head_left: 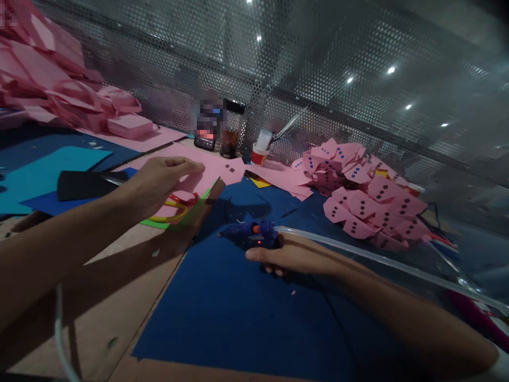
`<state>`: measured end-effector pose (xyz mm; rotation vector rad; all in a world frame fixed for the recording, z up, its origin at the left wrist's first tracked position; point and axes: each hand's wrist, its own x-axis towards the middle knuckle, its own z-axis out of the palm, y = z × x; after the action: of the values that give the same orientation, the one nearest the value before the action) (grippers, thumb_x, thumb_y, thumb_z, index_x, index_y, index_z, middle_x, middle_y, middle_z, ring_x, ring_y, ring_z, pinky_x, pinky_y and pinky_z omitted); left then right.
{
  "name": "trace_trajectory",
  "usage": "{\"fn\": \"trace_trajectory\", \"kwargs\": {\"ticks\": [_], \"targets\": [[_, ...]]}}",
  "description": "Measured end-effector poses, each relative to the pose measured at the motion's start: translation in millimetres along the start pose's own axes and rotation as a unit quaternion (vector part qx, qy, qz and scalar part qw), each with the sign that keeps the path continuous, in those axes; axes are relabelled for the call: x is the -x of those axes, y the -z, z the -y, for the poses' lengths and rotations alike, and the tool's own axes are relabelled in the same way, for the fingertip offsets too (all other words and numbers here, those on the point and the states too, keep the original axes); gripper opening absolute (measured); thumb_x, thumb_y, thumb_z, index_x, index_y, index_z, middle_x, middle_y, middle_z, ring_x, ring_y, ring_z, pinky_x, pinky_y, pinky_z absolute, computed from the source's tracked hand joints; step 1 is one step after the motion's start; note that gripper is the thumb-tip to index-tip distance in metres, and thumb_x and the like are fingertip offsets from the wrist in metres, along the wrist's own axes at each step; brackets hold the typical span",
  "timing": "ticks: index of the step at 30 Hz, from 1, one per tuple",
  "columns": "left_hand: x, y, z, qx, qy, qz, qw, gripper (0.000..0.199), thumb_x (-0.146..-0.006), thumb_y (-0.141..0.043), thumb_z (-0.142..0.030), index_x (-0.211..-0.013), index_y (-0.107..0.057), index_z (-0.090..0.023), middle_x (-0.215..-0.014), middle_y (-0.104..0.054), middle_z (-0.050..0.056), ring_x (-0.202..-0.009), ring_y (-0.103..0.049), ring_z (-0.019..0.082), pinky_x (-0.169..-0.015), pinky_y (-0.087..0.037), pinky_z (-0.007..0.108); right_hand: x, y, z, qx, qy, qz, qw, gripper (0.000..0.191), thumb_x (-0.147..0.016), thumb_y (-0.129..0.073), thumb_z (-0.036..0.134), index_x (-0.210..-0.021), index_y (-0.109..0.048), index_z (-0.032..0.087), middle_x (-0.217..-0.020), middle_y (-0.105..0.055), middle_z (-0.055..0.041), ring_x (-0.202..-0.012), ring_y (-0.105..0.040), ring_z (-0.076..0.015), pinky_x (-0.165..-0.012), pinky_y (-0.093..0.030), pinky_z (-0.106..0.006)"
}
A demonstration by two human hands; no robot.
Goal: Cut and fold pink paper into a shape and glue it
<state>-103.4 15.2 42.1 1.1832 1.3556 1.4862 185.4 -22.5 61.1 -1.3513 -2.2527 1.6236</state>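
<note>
My right hand (278,257) is wrapped round a blue glue gun (250,234), its nozzle pointing left over the dark blue sheet (222,307). A long clear glue stick (358,253) runs out of the gun's back to the right. At the left, my left hand (170,178) has its fingers pressed together on a pink paper strip (233,168) with small dark squares near its end. Below that hand lie scissors (175,212) with red and yellow handles, on a green sheet (191,216).
Pink folded pieces with dark squares (369,201) are heaped at the right. Along the perforated metal screen (167,69) stand a phone (205,127), a dark-lidded cup (230,130) and a red-white cup (259,155). More pink paper (59,79) piles up at the left.
</note>
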Motion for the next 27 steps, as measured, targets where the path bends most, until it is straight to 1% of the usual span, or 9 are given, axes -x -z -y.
{"fn": "trace_trajectory", "kwargs": {"ticks": [2,7,12,15,17,19,22,25,27], "targets": [[0,0.0,0,0.003,0.001,0.001,1.0,0.025,-0.069,-0.084,-0.039,-0.08,-0.078,-0.018,-0.083,-0.068,0.005,-0.066,-0.049,0.011,-0.054,-0.033,0.023,1,1,-2,-0.005,0.007,0.004,1.0,0.052,-0.091,-0.067,0.049,-0.135,-0.06,0.023,-0.065,-0.059,0.0042,-0.048,-0.051,-0.0063,-0.044,-0.04,-0.015],[1,0.2,-1,-0.015,0.012,-0.007,1.0,0.023,-0.071,-0.082,-0.038,-0.081,-0.077,-0.018,-0.081,-0.065,0.003,-0.065,-0.048,0.009,-0.052,-0.031,0.021,2,4,-4,-0.004,0.002,0.004,1.0,0.05,-0.089,-0.067,0.055,-0.122,-0.066,0.019,-0.067,-0.06,0.0029,-0.049,-0.051,-0.006,-0.043,-0.038,-0.015],[0,1.2,-1,0.004,0.015,0.012,1.0,0.021,-0.073,-0.082,-0.035,-0.078,-0.074,-0.016,-0.076,-0.064,0.002,-0.066,-0.05,0.009,-0.055,-0.036,0.02,13,9,1,0.003,-0.002,-0.009,1.0,0.055,-0.087,-0.067,0.059,-0.127,-0.064,0.021,-0.066,-0.06,0.0031,-0.049,-0.05,-0.0069,-0.043,-0.038,-0.016],[-1,0.6,-1,-0.001,0.025,0.011,1.0,0.022,-0.073,-0.081,-0.036,-0.08,-0.075,-0.016,-0.076,-0.066,0.001,-0.064,-0.05,0.008,-0.053,-0.034,0.02,23,14,2,-0.011,-0.001,-0.033,0.999,0.059,-0.085,-0.069,0.059,-0.13,-0.062,0.021,-0.066,-0.061,0.0023,-0.049,-0.051,-0.0075,-0.044,-0.04,-0.017],[1,-0.5,-1,-0.009,0.034,0.021,0.999,0.023,-0.073,-0.081,-0.036,-0.079,-0.075,-0.016,-0.075,-0.066,0.001,-0.062,-0.049,0.008,-0.051,-0.033,0.019,31,17,1,-0.021,0.003,-0.048,0.999,0.059,-0.084,-0.072,0.057,-0.131,-0.061,0.022,-0.068,-0.062,0.0022,-0.051,-0.052,-0.0074,-0.046,-0.041,-0.017],[4,-2.0,-2,-0.018,0.041,0.039,0.998,0.024,-0.073,-0.081,-0.037,-0.078,-0.074,-0.015,-0.072,-0.065,0.0,-0.06,-0.048,0.007,-0.05,-0.032,0.018,38,21,-2,-0.028,0.007,-0.067,0.997,0.054,-0.084,-0.073,0.055,-0.126,-0.064,0.021,-0.068,-0.062,0.0025,-0.051,-0.052,-0.0068,-0.047,-0.041,-0.017],[9,-4.6,-3,-0.027,0.054,0.087,0.994,0.029,-0.073,-0.082,-0.043,-0.079,-0.074,-0.015,-0.07,-0.062,0.0,-0.059,-0.048,0.008,-0.047,-0.032,0.016,50,26,-6,-0.038,0.016,-0.098,0.994,0.043,-0.083,-0.075,0.053,-0.107,-0.069,0.018,-0.068,-0.063,0.002,-0.052,-0.052,-0.0062,-0.048,-0.042,-0.017],[14,-8.1,-3,-0.026,0.068,0.131,0.989,0.031,-0.073,-0.082,-0.047,-0.081,-0.074,-0.017,-0.07,-0.061,-0.001,-0.057,-0.048,0.008,-0.046,-0.03,0.015,61,29,-9,-0.051,0.029,-0.128,0.99,0.038,-0.082,-0.075,0.052,-0.09,-0.068,0.015,-0.069,-0.064,0.001,-0.053,-0.053,-0.006,-0.049,-0.043,-0.017],[17,-11.2,-3,-0.019,0.067,0.146,0.987,0.03,-0.072,-0.082,-0.047,-0.078,-0.074,-0.018,-0.068,-0.06,-0.001,-0.057,-0.048,0.008,-0.046,-0.032,0.015,67,30,-11,-0.063,0.037,-0.145,0.987,0.038,-0.083,-0.075,0.052,-0.085,-0.067,0.015,-0.07,-0.065,0.0006,-0.053,-0.054,-0.006,-0.05,-0.043,-0.017]]}}
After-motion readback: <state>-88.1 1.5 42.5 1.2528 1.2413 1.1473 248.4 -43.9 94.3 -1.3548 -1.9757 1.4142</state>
